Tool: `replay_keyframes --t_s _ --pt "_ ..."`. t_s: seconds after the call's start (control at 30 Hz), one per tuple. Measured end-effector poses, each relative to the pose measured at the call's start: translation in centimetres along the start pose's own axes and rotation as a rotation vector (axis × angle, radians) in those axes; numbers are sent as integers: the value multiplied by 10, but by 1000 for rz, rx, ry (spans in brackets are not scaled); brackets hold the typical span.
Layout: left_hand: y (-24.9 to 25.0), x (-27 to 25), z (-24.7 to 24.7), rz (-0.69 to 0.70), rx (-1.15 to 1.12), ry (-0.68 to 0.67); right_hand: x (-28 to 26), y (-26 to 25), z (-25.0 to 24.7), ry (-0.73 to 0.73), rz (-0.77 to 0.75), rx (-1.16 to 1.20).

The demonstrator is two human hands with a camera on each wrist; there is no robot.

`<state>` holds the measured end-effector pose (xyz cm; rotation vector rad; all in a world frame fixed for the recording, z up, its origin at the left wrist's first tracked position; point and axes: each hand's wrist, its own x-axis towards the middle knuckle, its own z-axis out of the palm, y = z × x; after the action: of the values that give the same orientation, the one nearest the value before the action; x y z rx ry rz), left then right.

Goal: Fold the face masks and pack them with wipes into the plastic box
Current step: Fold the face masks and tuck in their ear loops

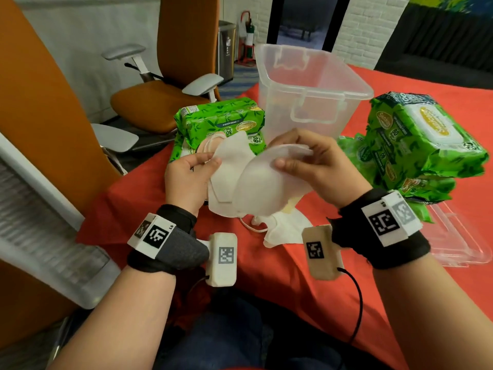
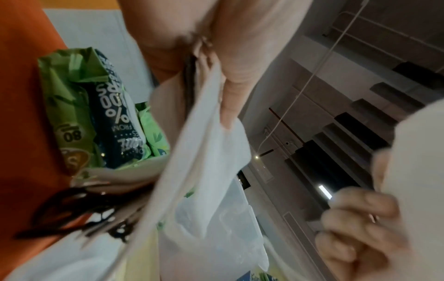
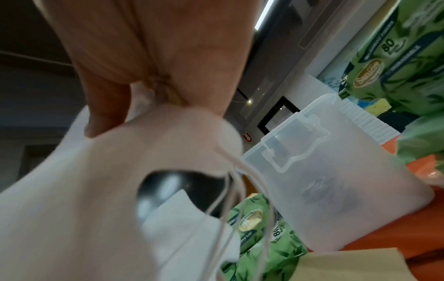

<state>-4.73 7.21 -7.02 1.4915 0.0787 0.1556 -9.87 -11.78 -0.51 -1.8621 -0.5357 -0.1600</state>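
1. While held above the table's near edge, the face mask [image 1: 256, 182] lies with its long axis left to right.
2. Left hand [image 1: 186, 180] and right hand [image 1: 317, 166] pinch its ends.

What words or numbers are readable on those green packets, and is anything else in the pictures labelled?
"80": on the left wipes pack, also on the right wipes pack.
"100%" and "FROM": on the dark panel of the wipes pack in the left wrist view.
"Sanicare"-like brand oval: on the pack in the right wrist view; last letters blurred.
Wrist markers: square codes only; their tiny corner letters are unreadable.
Plastic box: no readable text.
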Motion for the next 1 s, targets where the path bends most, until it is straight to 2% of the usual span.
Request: replay_keyframes --t_s 0.07,0.13,0.23,0.33,0.5,0.67,0.83,0.9,1.0 --pt "3 -5 2 32 24 -71 4 2 4 19 20 52" --pt "4 -10 5 72 55 -140 9 6 9 105 120 101" --pt "8 -17 10 110 59 -194 13 13 14 230 266 11" --pt "10 -21 12 74 7 -227 14 19 17 274 314 -27" --pt "8 -24 12 46 -16 -275 11 21 17 289 306 44" --pt "6 -24 13 58 -27 -297 13 31 18 369 276 -164" --pt "12 -29 16 9 -127 -326 13 28 21 427 261 -257" --pt "11 -29 16 12 -95 -336 14 26 22 430 244 -323" --pt "5 -23 16 15 -12 -276 15 26 27 431 223 -482"
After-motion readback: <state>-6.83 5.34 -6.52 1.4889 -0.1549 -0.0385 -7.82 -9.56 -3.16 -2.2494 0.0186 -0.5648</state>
